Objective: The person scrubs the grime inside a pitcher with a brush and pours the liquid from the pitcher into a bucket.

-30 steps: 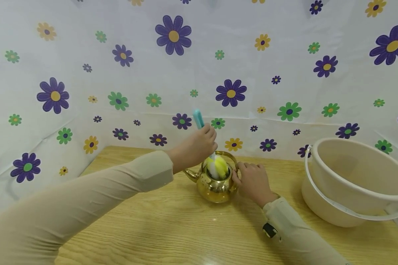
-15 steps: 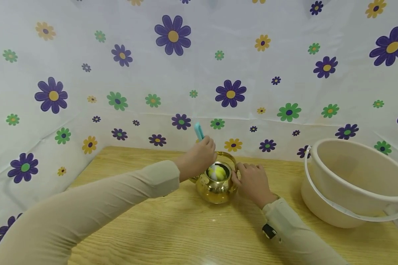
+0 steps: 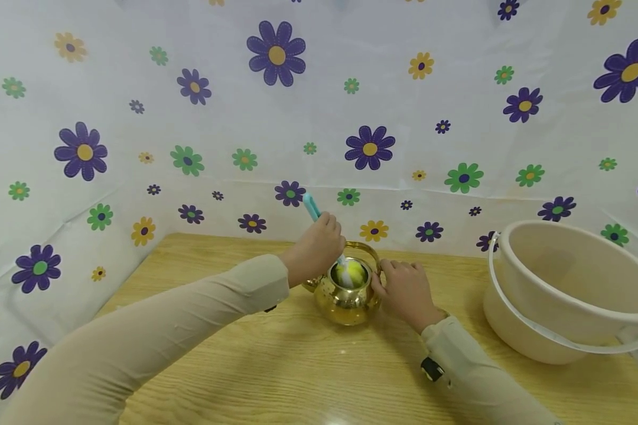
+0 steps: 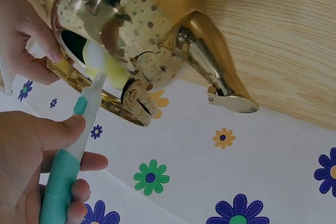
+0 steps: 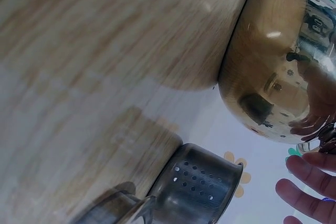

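A shiny gold teapot [image 3: 347,304] stands lidless on the wooden table, its arched handle up and its spout to the left. My left hand [image 3: 316,245] grips the teal and white handle of a bottle brush [image 4: 65,171]. The brush's yellow and white sponge head [image 3: 351,274] sits in the teapot's opening, its lower part hidden inside. The thumb lies along the brush handle in the left wrist view. My right hand [image 3: 406,295] holds the teapot at its right side, by the rim and handle base. In the right wrist view its fingers [image 5: 310,182] show beside the pot.
A large cream bucket [image 3: 542,330] with a white bail handle stands at the right. In the right wrist view, a perforated steel strainer cup [image 5: 197,179] and another metal piece [image 5: 113,208] lie near the teapot. A flowered sheet [image 3: 218,118] hangs behind the wooden table [image 3: 276,366].
My left hand has moved down with the brush, so the sponge head sits deeper in the teapot; the brush handle now tilts further left. The right hand and teapot have stayed put.
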The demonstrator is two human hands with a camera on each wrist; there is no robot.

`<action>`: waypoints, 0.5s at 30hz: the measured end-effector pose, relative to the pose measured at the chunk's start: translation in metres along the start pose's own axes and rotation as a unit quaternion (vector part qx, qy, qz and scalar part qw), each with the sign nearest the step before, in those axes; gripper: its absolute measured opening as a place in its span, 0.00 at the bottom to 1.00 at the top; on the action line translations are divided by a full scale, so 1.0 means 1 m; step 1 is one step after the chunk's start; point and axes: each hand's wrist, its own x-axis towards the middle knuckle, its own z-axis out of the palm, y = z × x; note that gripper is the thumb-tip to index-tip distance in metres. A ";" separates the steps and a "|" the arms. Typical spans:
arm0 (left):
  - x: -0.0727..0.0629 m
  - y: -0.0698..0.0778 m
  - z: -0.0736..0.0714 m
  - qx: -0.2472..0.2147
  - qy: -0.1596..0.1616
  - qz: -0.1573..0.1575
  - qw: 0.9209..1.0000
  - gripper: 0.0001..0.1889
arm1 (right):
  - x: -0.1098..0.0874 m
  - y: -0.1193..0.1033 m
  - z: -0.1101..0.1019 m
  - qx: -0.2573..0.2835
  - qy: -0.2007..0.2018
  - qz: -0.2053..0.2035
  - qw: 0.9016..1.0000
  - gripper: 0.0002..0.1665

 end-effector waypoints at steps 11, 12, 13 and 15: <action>0.001 -0.005 0.010 -0.038 0.002 0.007 0.999 0.12 | 0.001 0.001 0.001 0.000 0.008 -0.001 1.000 0.10; 0.001 -0.006 0.012 -0.050 0.005 0.007 0.999 0.13 | 0.001 0.001 0.001 -0.001 0.009 -0.001 1.000 0.11; 0.001 -0.007 0.013 -0.063 0.008 0.007 0.998 0.13 | 0.001 0.000 0.001 -0.001 0.010 -0.001 1.000 0.11; 0.001 -0.010 0.015 -0.091 0.010 0.009 0.996 0.16 | 0.001 0.000 0.001 -0.001 0.012 -0.002 1.000 0.11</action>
